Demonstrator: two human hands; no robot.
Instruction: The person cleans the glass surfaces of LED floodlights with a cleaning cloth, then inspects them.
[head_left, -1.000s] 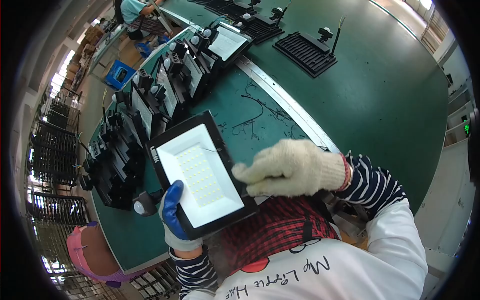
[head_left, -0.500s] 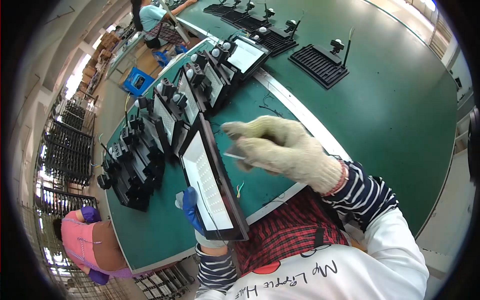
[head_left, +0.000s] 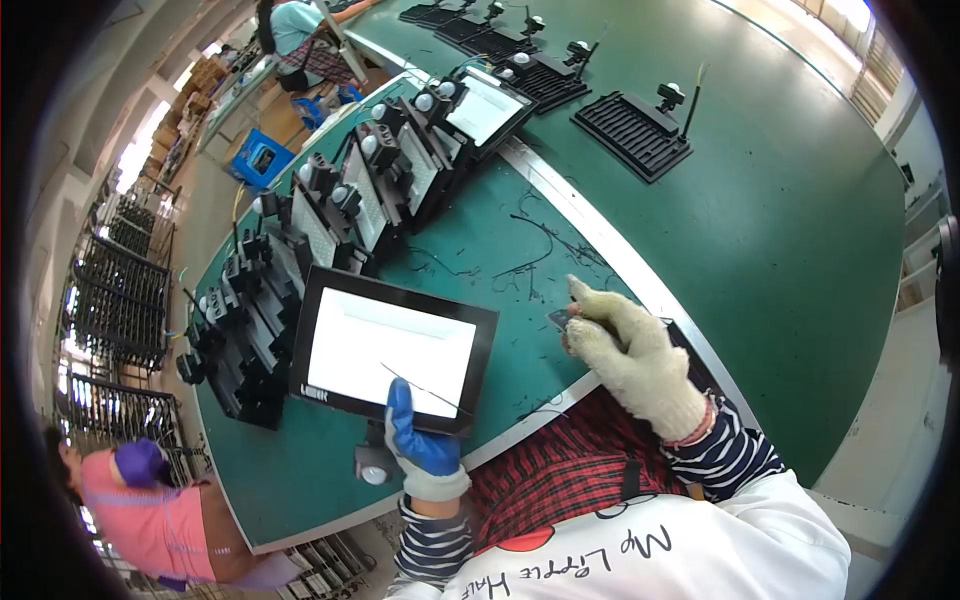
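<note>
My left hand (head_left: 425, 445), in a blue and white glove, holds a black-framed floodlight (head_left: 392, 347) by its lower edge, the thumb on the glass. Its bright panel faces up towards me, and a thin dark strand (head_left: 425, 388) lies across the glass. A sensor with a white dome (head_left: 372, 468) hangs below the frame. To the right, my right hand (head_left: 645, 365), in a cream knitted glove, pinches a small flat grey piece (head_left: 560, 319) between thumb and fingers, apart from the floodlight.
Several floodlights (head_left: 365, 190) stand in rows at the left of the green table (head_left: 790, 250). More black lamp bodies (head_left: 632, 135) lie beyond the metal strip (head_left: 590, 220). Dark scraps litter the surface. Co-workers (head_left: 165, 515) are at the lower left and top left (head_left: 300, 40).
The floodlight has turned from a steep, edge-on pose to face me, with its sensor now showing below. My right hand has moved right and down, away from it.
</note>
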